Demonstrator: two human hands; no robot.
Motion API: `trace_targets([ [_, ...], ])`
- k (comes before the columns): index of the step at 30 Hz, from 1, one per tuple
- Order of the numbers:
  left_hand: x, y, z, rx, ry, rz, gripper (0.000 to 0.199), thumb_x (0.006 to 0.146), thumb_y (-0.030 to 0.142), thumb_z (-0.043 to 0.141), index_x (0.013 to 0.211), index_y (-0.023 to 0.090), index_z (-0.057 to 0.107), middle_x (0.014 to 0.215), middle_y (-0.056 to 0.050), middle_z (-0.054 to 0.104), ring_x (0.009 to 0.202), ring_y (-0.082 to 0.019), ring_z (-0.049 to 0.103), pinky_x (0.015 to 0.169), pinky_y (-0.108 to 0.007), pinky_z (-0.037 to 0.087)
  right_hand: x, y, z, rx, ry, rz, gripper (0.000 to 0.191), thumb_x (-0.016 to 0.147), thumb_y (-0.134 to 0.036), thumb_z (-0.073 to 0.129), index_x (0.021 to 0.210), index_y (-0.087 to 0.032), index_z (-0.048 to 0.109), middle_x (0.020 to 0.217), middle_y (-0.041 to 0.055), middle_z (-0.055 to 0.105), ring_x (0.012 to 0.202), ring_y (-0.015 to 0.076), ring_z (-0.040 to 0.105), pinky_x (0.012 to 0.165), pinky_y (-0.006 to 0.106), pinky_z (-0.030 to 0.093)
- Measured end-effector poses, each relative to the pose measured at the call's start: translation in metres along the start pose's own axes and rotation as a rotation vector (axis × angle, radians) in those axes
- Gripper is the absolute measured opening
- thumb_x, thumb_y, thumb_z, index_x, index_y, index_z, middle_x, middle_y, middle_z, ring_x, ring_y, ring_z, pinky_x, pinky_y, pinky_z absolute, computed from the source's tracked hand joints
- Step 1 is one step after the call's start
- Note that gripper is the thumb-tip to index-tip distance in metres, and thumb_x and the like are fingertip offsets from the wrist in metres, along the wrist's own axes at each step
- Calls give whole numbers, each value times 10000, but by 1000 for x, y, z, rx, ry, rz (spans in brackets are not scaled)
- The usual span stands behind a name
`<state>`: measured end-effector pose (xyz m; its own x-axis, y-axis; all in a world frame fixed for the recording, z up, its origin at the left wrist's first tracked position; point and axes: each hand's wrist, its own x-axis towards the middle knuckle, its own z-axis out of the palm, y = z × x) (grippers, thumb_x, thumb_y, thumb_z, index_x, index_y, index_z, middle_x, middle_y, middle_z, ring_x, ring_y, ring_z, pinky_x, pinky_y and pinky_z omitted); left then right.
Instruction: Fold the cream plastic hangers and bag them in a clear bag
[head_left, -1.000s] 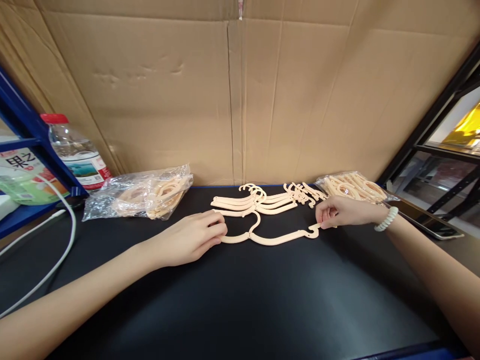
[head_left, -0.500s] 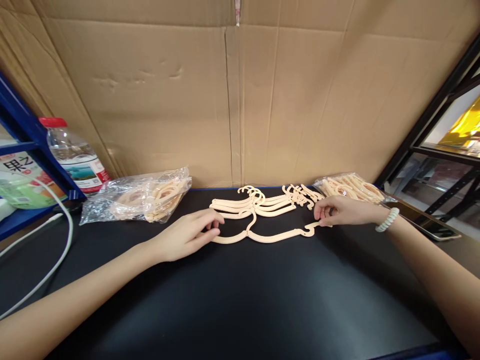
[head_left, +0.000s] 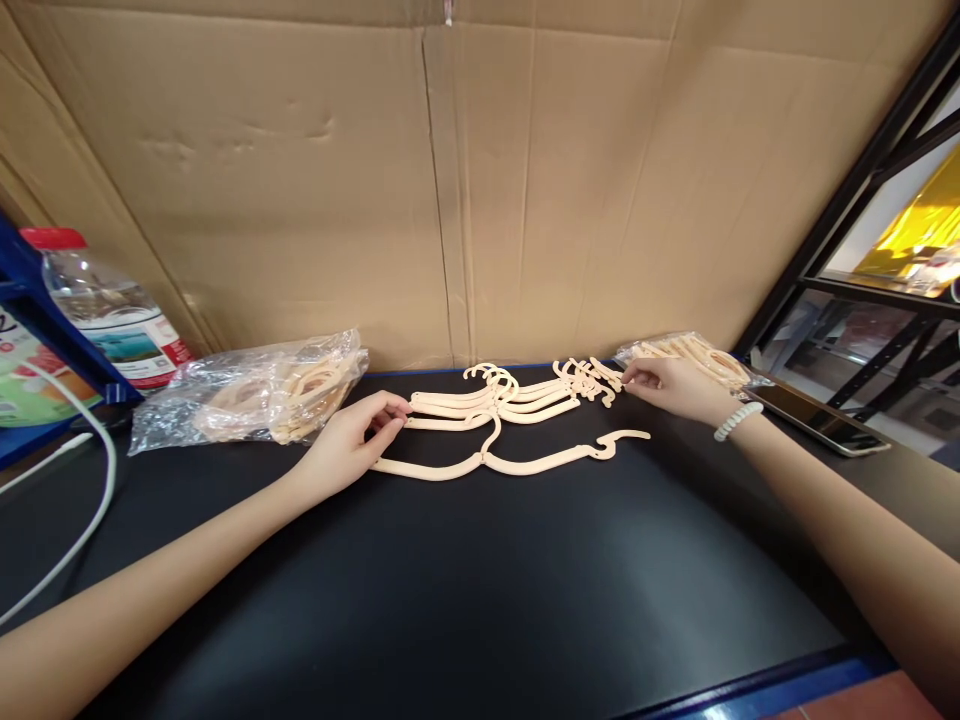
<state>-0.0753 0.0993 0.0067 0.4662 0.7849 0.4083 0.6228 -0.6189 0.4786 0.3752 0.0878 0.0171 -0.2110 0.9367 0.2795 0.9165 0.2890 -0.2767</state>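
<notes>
A folding clothes hanger point(head_left: 536, 464) lies spread on the black table, a small S-shaped hook piece point(head_left: 606, 444) at its right end. Behind it are several similar hangers point(head_left: 450, 402), stacked with their curved hooks together. My left hand point(head_left: 349, 435) is at the left ends of the hangers, fingers curved, thumb apart from them; it covers the front hanger's left tip. At the loose pile of small hook pieces point(head_left: 589, 380), my right hand point(head_left: 675, 388) has its fingertips closed on the end of one piece. The fingers partly hide that piece.
Clear bags of hanger parts lie at back left point(head_left: 255, 395) and back right point(head_left: 694, 355). A phone point(head_left: 817, 420) rests at the right. Bottle point(head_left: 112, 315) and white cable point(head_left: 109, 480) are on the left. A cardboard wall point(head_left: 337, 180) closes off the back.
My right hand has let go of the small hook piece by the front hanger and moved back to the pile. My left hand has shifted left along the hanger. The view has tilted slightly.
</notes>
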Motion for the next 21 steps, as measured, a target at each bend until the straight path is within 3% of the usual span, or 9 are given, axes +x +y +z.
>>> trace_targets([
  [5, 0, -2, 1, -23, -25, 4, 269, 907, 386, 467, 1084, 196, 536, 969, -54, 629, 793, -178, 620, 713, -299, 515, 1, 0, 5, -64, 31, -37, 234, 848, -345, 472, 893, -177, 629, 750, 68, 642, 673, 222, 582, 618, 331, 416],
  [13, 5, -2, 0, 0, -88, -18, 321, 865, 468, 502, 1034, 215, 604, 1083, -63, 647, 734, -174, 595, 686, -300, 490, 5, -4, 12, -48, -30, -199, 155, 845, -285, 539, 884, -198, 662, 805, 51, 646, 791, 244, 588, 706, 346, 446],
  [21, 13, -3, 10, 36, -47, -102, 347, 789, 496, 542, 948, 213, 666, 946, -37, 669, 568, -135, 495, 587, -269, 425, 10, 0, 22, -93, -50, -286, 187, 890, -209, 503, 935, -187, 683, 898, 97, 629, 889, 280, 554, 802, 414, 442],
])
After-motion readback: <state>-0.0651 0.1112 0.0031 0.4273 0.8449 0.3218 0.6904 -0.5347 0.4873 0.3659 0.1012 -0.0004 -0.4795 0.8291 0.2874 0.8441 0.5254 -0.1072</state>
